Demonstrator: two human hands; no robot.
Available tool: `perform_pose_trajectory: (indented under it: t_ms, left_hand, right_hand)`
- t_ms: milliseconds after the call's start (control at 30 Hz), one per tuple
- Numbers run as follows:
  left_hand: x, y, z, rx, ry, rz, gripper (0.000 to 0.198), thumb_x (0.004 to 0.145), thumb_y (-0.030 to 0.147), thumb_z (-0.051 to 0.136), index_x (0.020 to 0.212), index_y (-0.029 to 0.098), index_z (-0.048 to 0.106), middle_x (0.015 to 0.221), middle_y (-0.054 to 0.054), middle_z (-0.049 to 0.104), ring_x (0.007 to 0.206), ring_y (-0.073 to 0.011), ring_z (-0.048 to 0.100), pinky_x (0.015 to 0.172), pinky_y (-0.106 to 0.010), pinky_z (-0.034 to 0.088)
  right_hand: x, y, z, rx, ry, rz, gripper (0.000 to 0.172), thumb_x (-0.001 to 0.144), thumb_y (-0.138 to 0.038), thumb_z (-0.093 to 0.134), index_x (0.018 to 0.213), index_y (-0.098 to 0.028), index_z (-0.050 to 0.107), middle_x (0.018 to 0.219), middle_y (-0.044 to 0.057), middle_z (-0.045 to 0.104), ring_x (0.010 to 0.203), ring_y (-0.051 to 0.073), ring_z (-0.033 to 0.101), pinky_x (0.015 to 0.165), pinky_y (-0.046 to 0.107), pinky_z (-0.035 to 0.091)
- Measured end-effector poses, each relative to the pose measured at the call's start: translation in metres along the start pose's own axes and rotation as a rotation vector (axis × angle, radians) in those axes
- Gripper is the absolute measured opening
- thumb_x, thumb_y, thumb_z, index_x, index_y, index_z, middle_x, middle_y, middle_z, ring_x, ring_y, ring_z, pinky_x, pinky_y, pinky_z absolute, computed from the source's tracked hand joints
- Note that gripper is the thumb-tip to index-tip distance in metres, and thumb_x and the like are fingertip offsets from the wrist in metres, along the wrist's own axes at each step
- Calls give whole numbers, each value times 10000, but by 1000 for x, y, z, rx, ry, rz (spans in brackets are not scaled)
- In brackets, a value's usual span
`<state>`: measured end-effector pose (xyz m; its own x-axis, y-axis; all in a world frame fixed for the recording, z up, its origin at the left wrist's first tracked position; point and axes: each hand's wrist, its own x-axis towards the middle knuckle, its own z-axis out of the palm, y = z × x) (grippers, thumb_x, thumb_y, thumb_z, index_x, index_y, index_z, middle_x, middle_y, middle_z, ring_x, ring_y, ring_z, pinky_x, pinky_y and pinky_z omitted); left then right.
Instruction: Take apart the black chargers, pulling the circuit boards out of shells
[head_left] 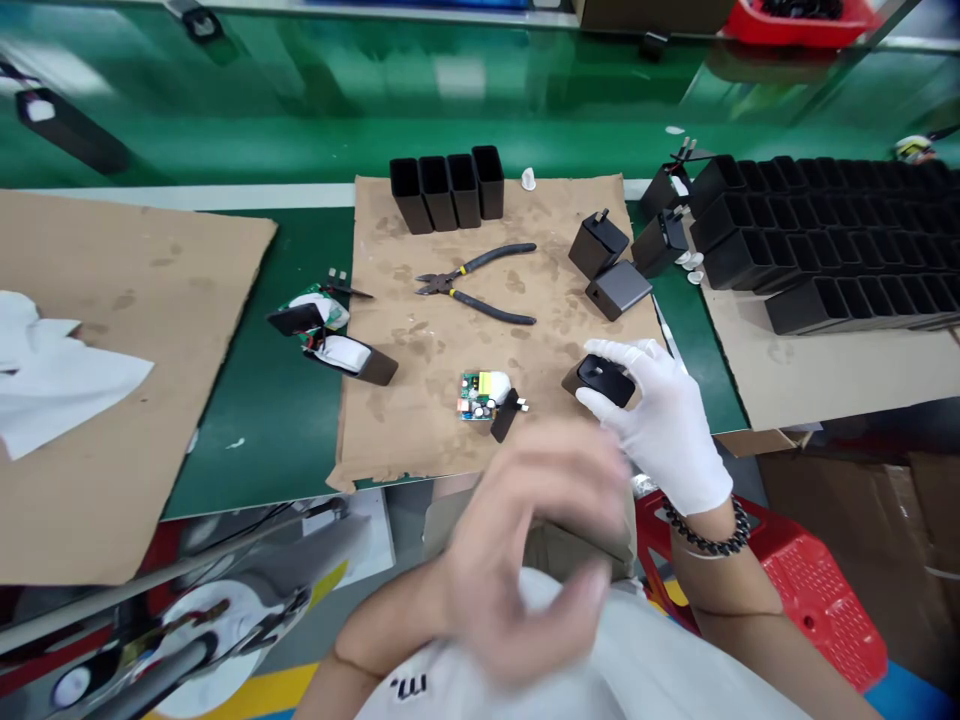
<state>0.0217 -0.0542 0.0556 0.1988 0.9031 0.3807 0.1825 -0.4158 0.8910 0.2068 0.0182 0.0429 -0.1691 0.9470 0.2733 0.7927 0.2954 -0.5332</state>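
My right hand (660, 420), in a white glove, has its thumb and fingers around a black charger (600, 382) on the cardboard. Its prong end faces up. My left hand (532, 540) is bare and blurred by motion in front of my body. Its thumb and curled fingers stand apart with nothing visible between them. A small circuit board (480, 395) with a black pronged end cap (507, 415) lies on the cardboard, left of the held charger. Farther back are wire cutters (472, 282) with open handles. Two black chargers (598, 245) (619, 290) sit behind my right hand.
The cardboard sheet (405, 440) covers part of the green bench. Several empty black casings (450, 195) stand at its back; many more (825, 230) fill the right. An opened charger (352, 358) with its insides out lies left. White cloth (60, 375) is far left. A red stool (817, 600) stands below.
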Motion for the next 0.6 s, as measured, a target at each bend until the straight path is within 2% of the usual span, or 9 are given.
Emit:
perform_pose_trajectory:
  t_ms: [67, 100, 167, 233, 400, 600]
  left_hand:
    - [14, -26, 28, 47, 57, -46, 624, 840, 118, 660, 1421, 240, 467, 1394, -109, 619, 1390, -300, 557, 1203, -537, 472]
    - [18, -39, 41, 82, 40, -99, 705, 838, 120, 668, 1483, 217, 400, 1488, -146, 551, 1451, -319, 500, 1231, -549, 435]
    - [22, -61, 63, 75, 41, -165, 761, 851, 135, 659, 1532, 190, 324, 1553, -190, 496, 1477, -330, 478, 1211, -528, 460]
    - [22, -75, 75, 45, 48, -183, 720, 864, 146, 640, 1520, 183, 345, 1532, -194, 534, 1442, -321, 526, 1182, -506, 491]
    - [24, -79, 74, 56, 44, -195, 663, 831, 188, 695, 1450, 173, 456, 1463, -181, 614, 1356, -326, 611, 1126, -483, 534]
    - [33, -72, 73, 106, 58, -272, 687, 765, 157, 774, 1402, 185, 521, 1414, -156, 655, 1318, -331, 634, 1109, -482, 535]
  right_hand:
    - [-3, 1, 1, 22, 9, 17, 378, 861, -228, 722, 1238, -213, 697, 1080, 77, 728, 1015, 254, 707, 897, 416, 610]
    - [-6, 1, 2, 30, 21, 21, 369, 870, -245, 722, 1237, -213, 700, 1083, 79, 732, 1016, 254, 707, 896, 416, 609]
    - [-10, 1, 6, 42, 71, 25, 328, 895, -285, 717, 1215, -212, 719, 1091, 82, 745, 1017, 253, 710, 905, 417, 607]
    - [-14, 2, 10, 43, 135, 25, 273, 919, -321, 701, 1169, -220, 746, 1096, 80, 762, 1024, 254, 713, 923, 424, 603]
    - [-17, 5, 17, 17, 197, 37, 253, 914, -357, 700, 1104, -211, 785, 1085, 88, 790, 1026, 281, 724, 936, 462, 600]
    - [-5, 17, 7, 102, 90, 17, 251, 889, -333, 708, 1081, -198, 796, 1087, 86, 804, 1038, 285, 746, 965, 450, 600]
